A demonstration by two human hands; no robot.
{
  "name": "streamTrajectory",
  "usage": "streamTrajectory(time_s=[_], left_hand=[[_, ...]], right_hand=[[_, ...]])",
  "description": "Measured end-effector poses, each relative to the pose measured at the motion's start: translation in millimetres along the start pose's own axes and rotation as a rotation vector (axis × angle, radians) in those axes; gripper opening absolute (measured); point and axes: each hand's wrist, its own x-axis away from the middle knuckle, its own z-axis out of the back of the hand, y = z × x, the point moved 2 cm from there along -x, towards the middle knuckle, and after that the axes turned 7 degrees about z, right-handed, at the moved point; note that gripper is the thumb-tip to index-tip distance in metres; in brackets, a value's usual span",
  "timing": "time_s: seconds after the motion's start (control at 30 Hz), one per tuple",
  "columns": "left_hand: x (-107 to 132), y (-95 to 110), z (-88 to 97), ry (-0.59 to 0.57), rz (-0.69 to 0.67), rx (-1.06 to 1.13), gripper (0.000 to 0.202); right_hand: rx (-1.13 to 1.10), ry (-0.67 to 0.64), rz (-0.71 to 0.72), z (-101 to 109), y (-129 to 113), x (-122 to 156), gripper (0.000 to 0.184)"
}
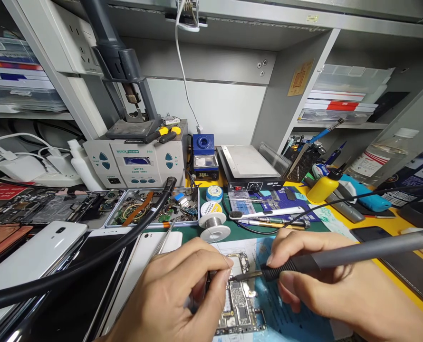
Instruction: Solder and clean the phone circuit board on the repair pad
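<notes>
My right hand [314,270] grips a soldering iron [361,251] by its ribbed black sleeve. The iron's dark tip [243,276] points left, at or just above a phone circuit board [240,304]; contact cannot be made out. Beside the tip, thumb and forefinger of my left hand [183,285] are pinched together over the board's upper left. A thin strand of solder wire runs from the spool [213,224] down to that pinch. Metal tweezers [164,239] stick out behind the left hand; whether it holds them is hidden. Under the board lies a blue-and-white sheet [283,304].
A thick black hose [100,251] crosses several phones [29,251] at left. Behind stand a hot-air station [136,164], a tray of boards [108,221] and a heating plate [252,166]. A brush [268,213], a yellow bottle [322,187] and a cable lie at right.
</notes>
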Motion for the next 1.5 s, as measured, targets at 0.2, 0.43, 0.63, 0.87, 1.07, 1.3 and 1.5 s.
streamTrajectory(time_s=[0.2,0.43,0.63,0.87,1.07,1.3,1.5], left_hand=[[0.1,0.4,0.1,-0.007,-0.005,0.004,0.018],[0.1,-0.6,0.9,-0.004,0.001,0.007,0.019],[0.5,-1.1,0.6,-0.013,-0.016,0.015,0.019],[-0.2,-1.4,-1.1,-0.01,-0.016,0.011,0.019],[1.7,-3.8,-0.1,-0.004,-0.019,0.012,0.019],[1.1,-0.4,-0.6,0.001,-0.013,0.004,0.019],[2.4,-1.7,0.1,0.007,-0.025,0.007,0.019]], right_hand=[[0.013,0.006,0.013,-0.4,-1.8,0.3,0.014],[0.0,0.007,0.011,-1.3,-0.7,0.1,0.014],[-0.023,0.007,0.003,-1.1,-0.5,-1.6,0.015],[0.003,0.001,-0.004,0.0,0.5,-0.1,0.014],[-0.005,-0.01,0.013,-0.6,1.4,0.2,0.015],[-0.021,-0.017,-0.004,-0.8,-0.1,0.2,0.013],[-0.001,-0.002,-0.009,-0.9,0.8,1.0,0.014]])
